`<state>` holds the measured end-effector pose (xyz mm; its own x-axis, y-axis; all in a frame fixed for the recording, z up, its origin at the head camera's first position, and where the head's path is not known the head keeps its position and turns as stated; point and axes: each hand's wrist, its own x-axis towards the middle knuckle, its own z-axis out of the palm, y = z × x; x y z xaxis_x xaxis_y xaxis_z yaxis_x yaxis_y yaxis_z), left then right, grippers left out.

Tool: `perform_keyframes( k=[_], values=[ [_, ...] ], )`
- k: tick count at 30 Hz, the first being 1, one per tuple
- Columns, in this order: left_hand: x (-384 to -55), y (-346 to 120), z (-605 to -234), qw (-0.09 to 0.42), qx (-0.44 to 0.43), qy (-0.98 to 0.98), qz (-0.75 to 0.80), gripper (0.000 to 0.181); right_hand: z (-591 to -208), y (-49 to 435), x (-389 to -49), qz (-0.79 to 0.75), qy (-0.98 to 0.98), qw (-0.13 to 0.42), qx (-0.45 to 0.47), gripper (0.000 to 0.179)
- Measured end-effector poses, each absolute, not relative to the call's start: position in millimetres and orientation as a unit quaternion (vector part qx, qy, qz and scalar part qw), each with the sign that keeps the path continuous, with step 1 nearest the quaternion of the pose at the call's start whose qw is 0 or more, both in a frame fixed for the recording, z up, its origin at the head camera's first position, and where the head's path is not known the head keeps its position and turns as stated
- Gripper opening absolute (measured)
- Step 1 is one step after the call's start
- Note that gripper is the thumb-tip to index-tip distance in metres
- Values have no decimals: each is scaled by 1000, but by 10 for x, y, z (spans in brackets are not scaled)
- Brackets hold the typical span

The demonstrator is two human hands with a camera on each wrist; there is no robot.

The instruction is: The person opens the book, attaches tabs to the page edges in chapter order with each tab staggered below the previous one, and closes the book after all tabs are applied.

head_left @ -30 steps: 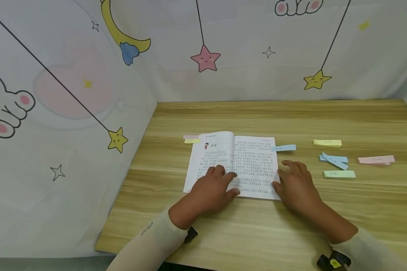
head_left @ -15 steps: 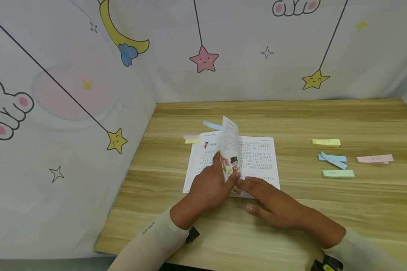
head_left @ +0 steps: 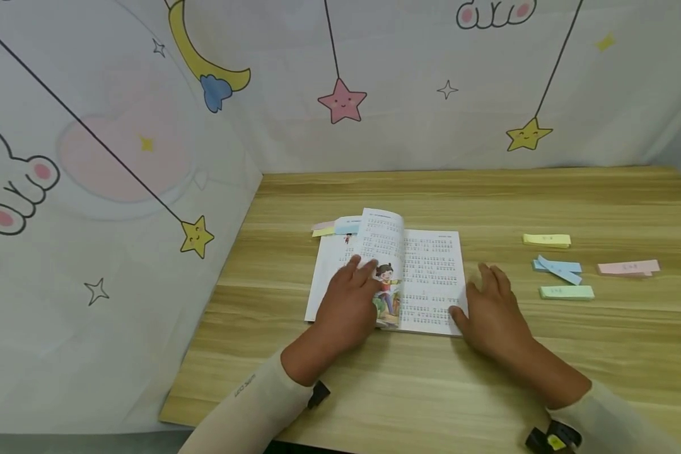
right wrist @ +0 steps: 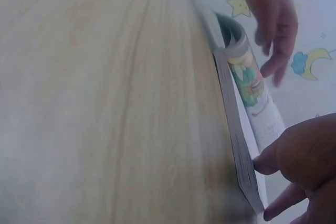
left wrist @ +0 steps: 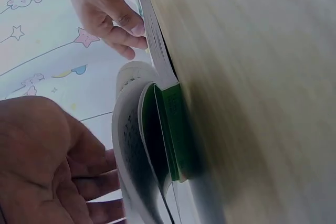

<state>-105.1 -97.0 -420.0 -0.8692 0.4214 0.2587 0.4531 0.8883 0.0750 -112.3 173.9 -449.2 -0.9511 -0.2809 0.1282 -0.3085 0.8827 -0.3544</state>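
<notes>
A book [head_left: 434, 271] of printed text lies spread on the wooden table. Its left pages bulge upward, and a coloured picture of a child [head_left: 387, 291] shows beside the fold. My left hand [head_left: 345, 306] rests on those curved pages with fingers extended; in the left wrist view its fingers lie against the bowed paper [left wrist: 128, 129]. At the book's right edge is my right hand [head_left: 496, 312], thumb over the lower right page and fingers reaching past the side. In the right wrist view that thumb [right wrist: 266, 162] is right at the page block. Pink, yellow [head_left: 324, 232] and blue tabs [head_left: 347, 226] stick out at upper left.
Right of the book lie paper strips: a yellow stack [head_left: 547, 240], crossed blue ones [head_left: 557, 266], a green stack [head_left: 567, 292] and pink ones [head_left: 628, 268]. A cloth wall with cartoon stars [head_left: 343, 101] borders the table [head_left: 465, 195] at the back and left.
A section with the blue tab has turned from the book's right side to its left. My right hand moved in to the fold, then back to the right edge; the left hand shifted slightly left.
</notes>
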Motion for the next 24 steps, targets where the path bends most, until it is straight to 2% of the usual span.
perform_keyframes(
  k=[1,2,7,9,12,15,17,20,22,24],
  values=[
    [-1048,-963,-4200,112,-228,-964,-78,14,-4492,1738,-1119,187,-970,33,154,56],
    [-1046,-952,-4195,102,-223,-965,-93,18,-4491,1732,-1112,188,-969,33,156,55],
    [-1036,-902,-4168,29,-130,-977,-165,60,-4483,1659,-1078,225,-954,46,192,61],
    [-1036,-893,-4160,11,-106,-978,-180,71,-4473,1626,-1049,258,-933,36,247,65],
    [-1037,-881,-4144,-8,-81,-977,-196,79,-4456,1581,-986,311,-876,-1,368,61],
    [-1038,-867,-4139,-9,-71,-981,-182,77,-4452,1567,-930,345,-829,-37,439,49],
    [-1035,-866,-4141,11,-73,-985,-157,76,-4453,1570,-923,357,-830,-28,427,41],
    [-1032,-888,-4165,59,-98,-988,-107,83,-4463,1603,-970,337,-881,33,330,34],
    [-1034,-907,-4180,83,-126,-985,-83,79,-4474,1651,-1022,296,-920,61,248,42],
    [-1039,-921,-4190,93,-176,-977,-70,67,-4494,1706,-1067,243,-950,66,187,52]
  ],
)
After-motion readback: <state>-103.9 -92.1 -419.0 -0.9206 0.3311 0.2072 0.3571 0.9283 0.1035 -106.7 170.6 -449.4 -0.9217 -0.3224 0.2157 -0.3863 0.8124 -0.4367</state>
